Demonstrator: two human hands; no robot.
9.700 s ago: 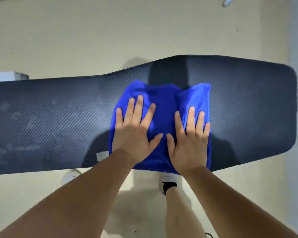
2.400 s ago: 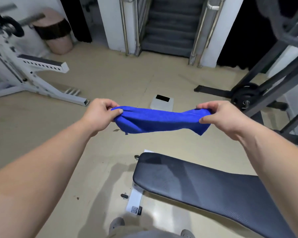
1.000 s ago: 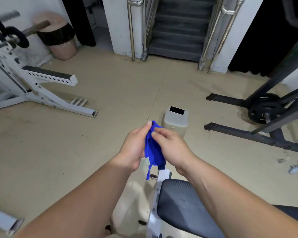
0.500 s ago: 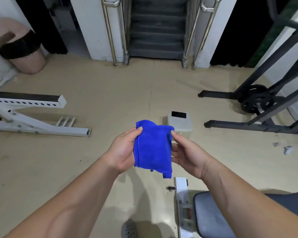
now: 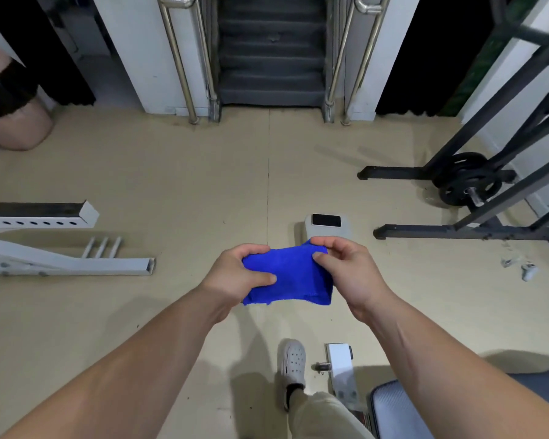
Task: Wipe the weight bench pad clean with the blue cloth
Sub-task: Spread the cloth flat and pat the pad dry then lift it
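- Head view: blue cloth (image 5: 290,275) is now folded to a compact wad, held in the air between both hands; half a second ago it hung as a taller, looser panel.
- Left hand (image 5: 240,275) is closed on the cloth's left side, thumb pressed across the front.
- Right hand (image 5: 346,267) pinches the top right corner between thumb and fingers, the rest of the hand behind the fabric.
- Seconds earlier both palms pressed the cloth flat on the pad; now it is off the pad, so wiping is paused, probably a refold for a fresh face.
- Weight bench pad (image 5: 393,413) shows only as a corner at bottom right, well below the cloth, half hidden by the right forearm.
- Room: open floor (image 5: 178,185) ahead and left; bench frame foot (image 5: 341,365) and person's shoe (image 5: 292,362) close below.
- Black rack legs (image 5: 457,232) right, white rack base (image 5: 64,264) left, grey scale (image 5: 327,224) just beyond the hands.
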